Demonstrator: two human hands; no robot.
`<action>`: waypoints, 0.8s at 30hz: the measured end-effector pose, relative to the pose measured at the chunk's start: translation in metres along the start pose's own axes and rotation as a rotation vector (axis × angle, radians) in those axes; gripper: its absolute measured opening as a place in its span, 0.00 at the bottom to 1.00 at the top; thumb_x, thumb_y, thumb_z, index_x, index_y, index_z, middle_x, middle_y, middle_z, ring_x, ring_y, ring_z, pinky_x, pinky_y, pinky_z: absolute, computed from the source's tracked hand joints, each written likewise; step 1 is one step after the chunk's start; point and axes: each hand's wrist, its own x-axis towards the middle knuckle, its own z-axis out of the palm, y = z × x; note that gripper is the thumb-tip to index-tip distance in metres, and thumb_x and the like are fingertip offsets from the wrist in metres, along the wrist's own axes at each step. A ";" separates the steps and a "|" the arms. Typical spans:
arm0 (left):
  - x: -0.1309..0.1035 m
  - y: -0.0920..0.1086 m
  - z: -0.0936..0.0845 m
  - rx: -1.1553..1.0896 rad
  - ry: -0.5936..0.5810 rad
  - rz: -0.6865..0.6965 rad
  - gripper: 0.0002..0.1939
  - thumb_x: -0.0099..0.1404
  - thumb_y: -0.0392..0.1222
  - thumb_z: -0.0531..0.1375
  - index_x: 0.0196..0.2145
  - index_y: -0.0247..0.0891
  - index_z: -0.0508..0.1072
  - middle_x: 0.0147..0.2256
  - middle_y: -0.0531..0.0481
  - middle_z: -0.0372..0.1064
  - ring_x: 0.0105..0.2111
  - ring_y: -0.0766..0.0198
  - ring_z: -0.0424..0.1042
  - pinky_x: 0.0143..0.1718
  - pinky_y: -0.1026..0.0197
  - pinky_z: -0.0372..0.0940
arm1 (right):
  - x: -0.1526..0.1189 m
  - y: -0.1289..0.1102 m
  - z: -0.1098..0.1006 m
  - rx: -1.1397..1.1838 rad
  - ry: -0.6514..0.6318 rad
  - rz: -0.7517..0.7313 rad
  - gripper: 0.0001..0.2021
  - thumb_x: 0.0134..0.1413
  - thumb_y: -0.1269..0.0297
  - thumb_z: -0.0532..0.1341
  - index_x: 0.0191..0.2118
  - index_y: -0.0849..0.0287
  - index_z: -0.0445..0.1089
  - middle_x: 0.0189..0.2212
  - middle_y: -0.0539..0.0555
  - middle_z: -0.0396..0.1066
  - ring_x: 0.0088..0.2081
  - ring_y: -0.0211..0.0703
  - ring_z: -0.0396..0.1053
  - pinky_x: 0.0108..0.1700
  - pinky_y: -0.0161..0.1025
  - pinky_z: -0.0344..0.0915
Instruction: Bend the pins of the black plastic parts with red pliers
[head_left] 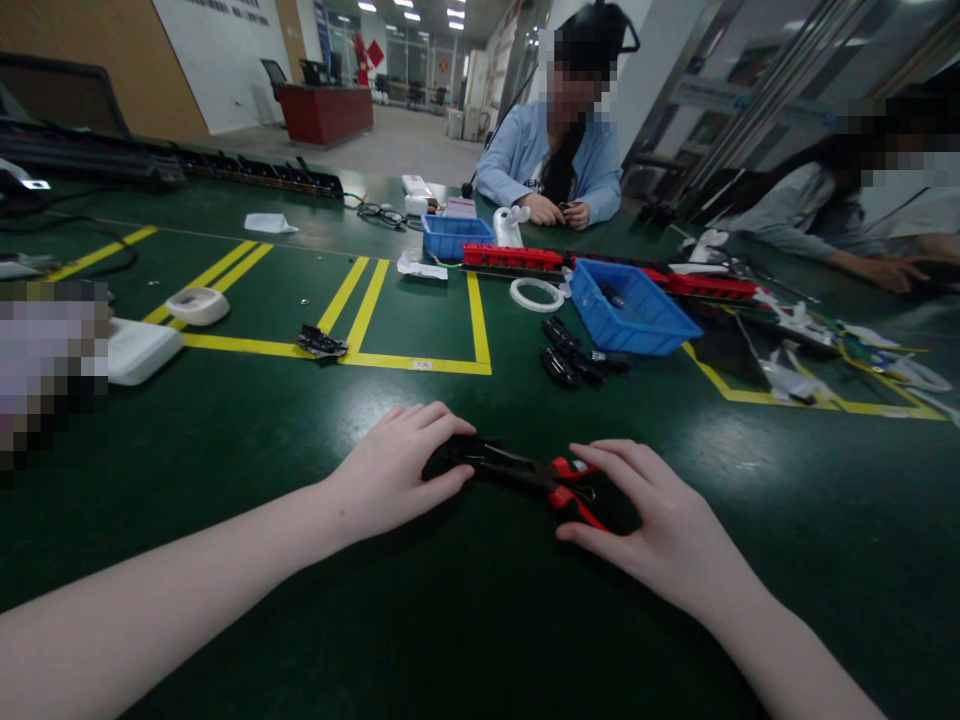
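Note:
My left hand [409, 468] is closed round a black part [448, 456] above the green table [315, 620]. From the right, pliers with red and black handles [562, 482] point toward that part, their dark jaws at or against it. My right hand [649, 515] is curved round the spread handles, thumb below and fingers above. Exactly where the jaws meet the black part is too dark to tell. Several black pieces [574, 355] lie farther off on the table, beside a blue bin [634, 308].
Behind are a smaller blue bin [457, 236], a red strip [517, 257] and a white ring [536, 293]. A tape roll [197, 305] and a white box [142, 350] lie at left. One person [551, 165] sits opposite, another [847, 220] at far right.

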 end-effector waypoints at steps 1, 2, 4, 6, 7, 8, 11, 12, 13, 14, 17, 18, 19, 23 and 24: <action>0.000 0.000 0.000 0.003 0.002 0.002 0.14 0.69 0.43 0.59 0.52 0.42 0.68 0.46 0.49 0.70 0.46 0.57 0.71 0.49 0.51 0.64 | 0.000 0.000 -0.001 -0.010 -0.026 -0.002 0.30 0.51 0.45 0.65 0.57 0.56 0.66 0.50 0.61 0.70 0.49 0.56 0.71 0.47 0.52 0.73; 0.000 0.000 0.000 0.006 0.003 0.004 0.14 0.69 0.43 0.59 0.52 0.43 0.68 0.47 0.49 0.70 0.46 0.57 0.70 0.49 0.51 0.64 | 0.000 0.000 -0.002 -0.017 -0.052 -0.004 0.31 0.52 0.46 0.65 0.58 0.56 0.65 0.51 0.61 0.70 0.50 0.56 0.70 0.48 0.53 0.73; 0.000 0.001 0.000 0.009 0.003 0.006 0.14 0.69 0.43 0.59 0.52 0.43 0.68 0.47 0.49 0.70 0.47 0.57 0.70 0.50 0.51 0.64 | -0.001 -0.002 -0.004 -0.033 -0.094 -0.010 0.30 0.54 0.49 0.64 0.60 0.56 0.63 0.53 0.61 0.69 0.51 0.55 0.70 0.50 0.53 0.72; 0.000 0.001 0.001 0.014 0.003 0.004 0.14 0.69 0.43 0.59 0.52 0.43 0.68 0.47 0.50 0.70 0.47 0.57 0.70 0.50 0.51 0.63 | -0.002 -0.004 -0.006 -0.056 -0.133 -0.004 0.31 0.56 0.50 0.62 0.62 0.55 0.60 0.55 0.61 0.67 0.53 0.55 0.69 0.52 0.55 0.70; 0.000 0.000 0.001 0.018 0.005 0.004 0.14 0.69 0.43 0.58 0.52 0.43 0.68 0.47 0.50 0.70 0.47 0.57 0.70 0.50 0.51 0.63 | -0.003 -0.005 -0.006 -0.069 -0.148 0.003 0.31 0.57 0.51 0.61 0.63 0.55 0.59 0.57 0.61 0.66 0.54 0.56 0.68 0.53 0.55 0.70; 0.000 0.000 0.001 0.021 0.009 0.006 0.14 0.69 0.43 0.58 0.52 0.42 0.68 0.47 0.50 0.70 0.47 0.57 0.70 0.50 0.51 0.63 | -0.004 -0.006 -0.006 -0.082 -0.154 0.010 0.31 0.58 0.51 0.60 0.64 0.56 0.58 0.57 0.62 0.65 0.54 0.56 0.68 0.53 0.55 0.70; 0.000 -0.002 0.003 0.032 0.012 0.015 0.14 0.69 0.44 0.59 0.52 0.42 0.68 0.47 0.50 0.70 0.46 0.57 0.70 0.50 0.51 0.63 | -0.005 -0.006 -0.002 -0.141 -0.132 -0.012 0.30 0.61 0.52 0.57 0.65 0.59 0.57 0.57 0.64 0.66 0.53 0.57 0.69 0.52 0.55 0.71; 0.000 -0.002 0.003 0.037 0.011 0.016 0.14 0.69 0.44 0.59 0.52 0.42 0.68 0.46 0.50 0.70 0.46 0.58 0.70 0.50 0.51 0.63 | -0.005 -0.005 0.000 -0.169 -0.118 -0.039 0.29 0.62 0.53 0.56 0.64 0.60 0.58 0.56 0.64 0.66 0.53 0.57 0.70 0.50 0.54 0.72; 0.000 -0.003 0.003 0.040 0.009 0.016 0.14 0.69 0.44 0.59 0.51 0.42 0.68 0.46 0.50 0.70 0.46 0.58 0.70 0.49 0.51 0.63 | -0.005 -0.004 0.002 -0.199 -0.104 -0.070 0.28 0.62 0.54 0.55 0.64 0.61 0.59 0.55 0.65 0.67 0.52 0.57 0.70 0.50 0.54 0.72; 0.001 -0.003 0.003 0.043 0.007 0.014 0.14 0.69 0.44 0.59 0.51 0.41 0.68 0.46 0.50 0.70 0.46 0.58 0.70 0.49 0.51 0.63 | -0.005 -0.002 0.003 -0.229 -0.089 -0.101 0.27 0.63 0.55 0.55 0.63 0.63 0.59 0.54 0.65 0.68 0.51 0.57 0.71 0.49 0.54 0.72; 0.001 -0.002 0.003 0.044 0.004 0.008 0.13 0.69 0.44 0.59 0.50 0.41 0.68 0.46 0.50 0.69 0.46 0.58 0.70 0.49 0.51 0.63 | -0.004 0.001 0.006 -0.290 -0.048 -0.161 0.25 0.63 0.56 0.55 0.60 0.65 0.62 0.52 0.66 0.69 0.49 0.57 0.71 0.47 0.53 0.73; 0.001 -0.001 0.002 0.043 0.001 0.007 0.13 0.69 0.44 0.59 0.50 0.41 0.68 0.46 0.50 0.69 0.46 0.58 0.70 0.49 0.51 0.63 | -0.004 0.001 0.007 -0.301 -0.036 -0.171 0.25 0.62 0.56 0.55 0.60 0.66 0.63 0.51 0.67 0.69 0.49 0.57 0.71 0.46 0.52 0.73; 0.001 -0.001 0.002 0.043 0.000 0.008 0.13 0.69 0.44 0.59 0.51 0.41 0.68 0.46 0.50 0.69 0.46 0.58 0.70 0.49 0.51 0.63 | -0.003 0.002 0.007 -0.308 -0.024 -0.179 0.24 0.62 0.56 0.56 0.59 0.66 0.63 0.50 0.67 0.70 0.48 0.56 0.71 0.46 0.52 0.73; 0.000 -0.001 0.002 0.038 0.003 0.010 0.14 0.70 0.43 0.58 0.52 0.41 0.68 0.47 0.50 0.69 0.47 0.58 0.70 0.51 0.51 0.63 | -0.002 0.002 0.006 -0.306 0.012 -0.198 0.22 0.63 0.57 0.56 0.57 0.66 0.64 0.49 0.66 0.70 0.47 0.56 0.72 0.44 0.51 0.74; -0.001 -0.001 0.002 0.036 0.006 0.013 0.14 0.70 0.43 0.58 0.52 0.41 0.68 0.48 0.50 0.69 0.47 0.58 0.70 0.51 0.51 0.63 | -0.002 0.001 0.006 -0.301 0.022 -0.201 0.22 0.63 0.57 0.55 0.56 0.65 0.64 0.48 0.66 0.70 0.46 0.55 0.72 0.44 0.50 0.73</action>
